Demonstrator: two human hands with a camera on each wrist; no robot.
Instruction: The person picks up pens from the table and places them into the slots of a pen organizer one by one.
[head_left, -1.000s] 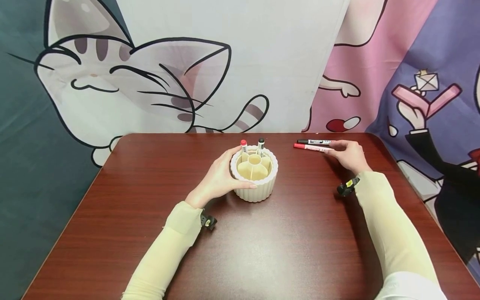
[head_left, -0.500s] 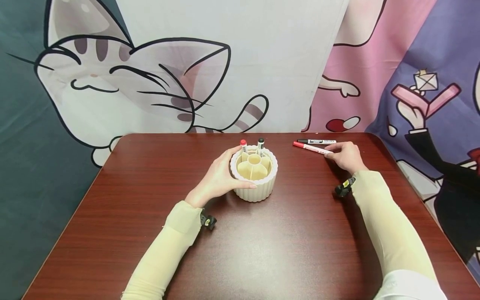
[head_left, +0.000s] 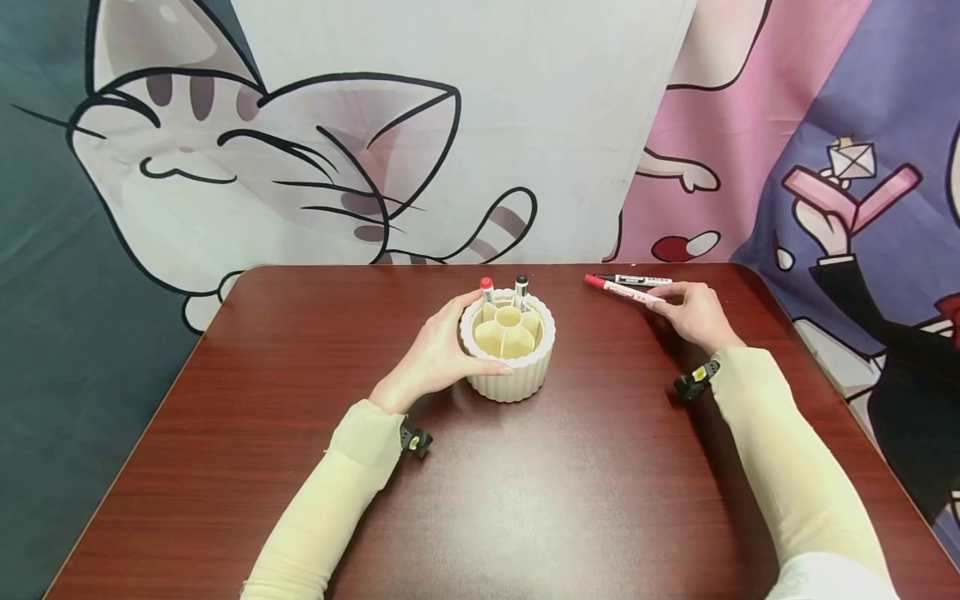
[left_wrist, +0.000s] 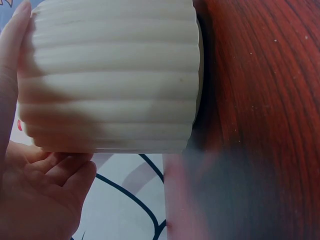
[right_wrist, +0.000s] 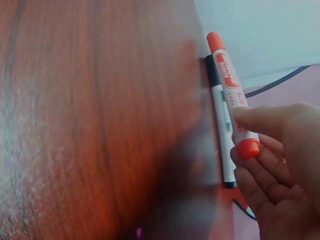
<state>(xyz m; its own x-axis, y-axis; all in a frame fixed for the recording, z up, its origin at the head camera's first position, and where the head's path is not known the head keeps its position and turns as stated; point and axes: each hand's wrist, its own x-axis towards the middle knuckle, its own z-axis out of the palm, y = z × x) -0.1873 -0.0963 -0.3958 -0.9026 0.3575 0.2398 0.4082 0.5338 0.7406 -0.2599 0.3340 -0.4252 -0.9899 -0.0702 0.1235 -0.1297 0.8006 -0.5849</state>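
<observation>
A cream ribbed pen holder [head_left: 510, 385] with several compartments stands mid-table, a red-capped marker [head_left: 487, 287] and a black-capped marker [head_left: 521, 287] upright at its back. My left hand [head_left: 431, 354] grips its left side, thumb across the front and fingers behind; the left wrist view shows the ribbed wall [left_wrist: 110, 75] between them. At the back right, my right hand [head_left: 697, 315] pinches a red marker [right_wrist: 231, 85] near its rear end between thumb and fingers, its red cap pointing left. Behind that lies a black marker [head_left: 641, 281] on the table, partly covered by the red one in the right wrist view.
The dark red-brown wooden table [head_left: 315, 333] ends at a back edge close behind the markers. A cloth backdrop [head_left: 570, 125] with cartoon figures hangs beyond it. A small black wrist camera [head_left: 416, 442] sits under the left cuff.
My right hand has taken the red marker by its rear end and lifted it; its capped end has tilted up and back over the black marker's cap. The left hand keeps its hold.
</observation>
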